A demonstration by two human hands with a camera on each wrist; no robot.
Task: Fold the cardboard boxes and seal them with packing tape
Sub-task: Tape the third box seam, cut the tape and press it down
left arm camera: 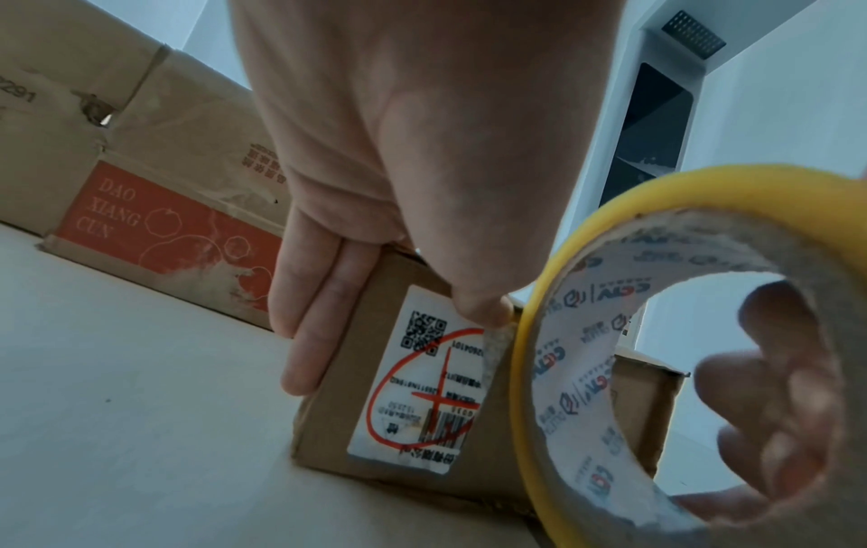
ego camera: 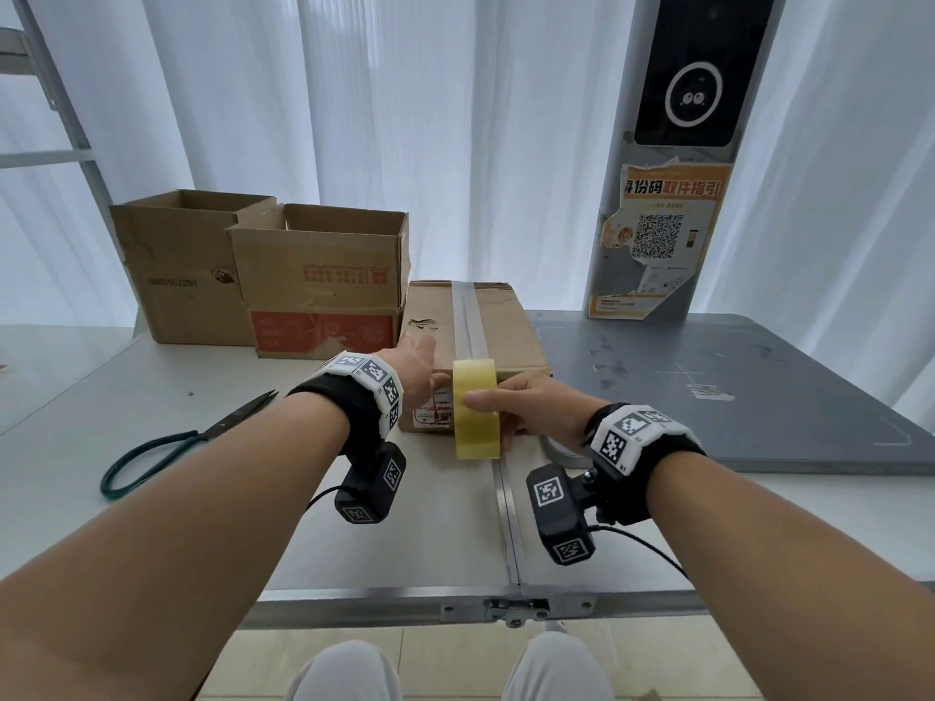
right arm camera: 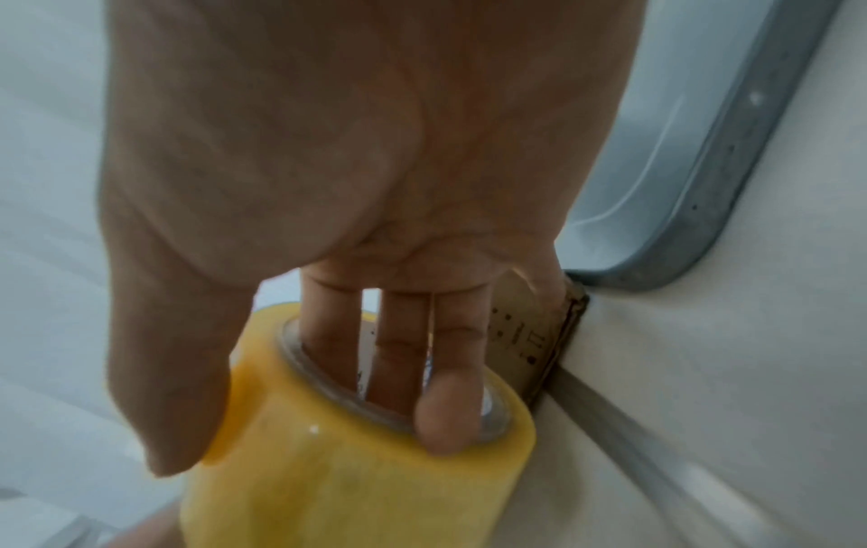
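Right hand [ego camera: 536,407] grasps tape [ego camera: 475,412]; left hand [ego camera: 410,369], flat, pins its end on box [ego camera: 506,326].
Sealing step, likely; next, draw strip taut over top.

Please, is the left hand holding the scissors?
No, the scissors lie on the table; the left hand rests on the closed box.

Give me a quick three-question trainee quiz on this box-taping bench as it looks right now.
1. True or false: the fingers of the right hand pass through the core of the yellow tape roll.
2. The scissors lie: A) on the floor; B) on the table, left of the left hand; C) in a drawer.
3. How many open-topped boxes stand at the back left?
Key: 1 true; 2 B; 3 two.
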